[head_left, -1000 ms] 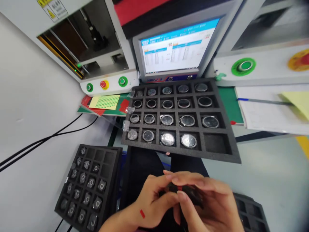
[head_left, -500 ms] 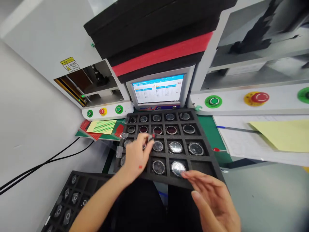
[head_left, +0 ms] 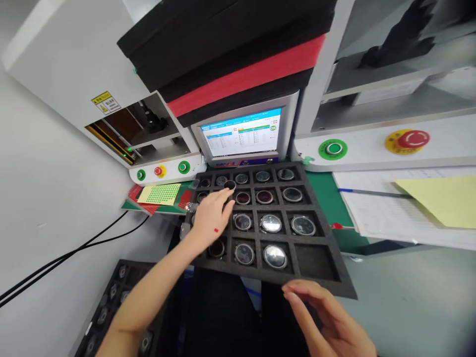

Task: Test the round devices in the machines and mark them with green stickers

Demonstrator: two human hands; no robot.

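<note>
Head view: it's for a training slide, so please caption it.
Left hand at a round dark piece over the black foam tray, right hand by its near edge, lit screen behind.

Passage over the foam tray (head_left: 344,286) is blocked left of centre by the left hand (head_left: 210,215) and at upper centre by the monitor (head_left: 241,136), while the vacant lower-right compartment (head_left: 315,263) is unobstructed from above.
</note>
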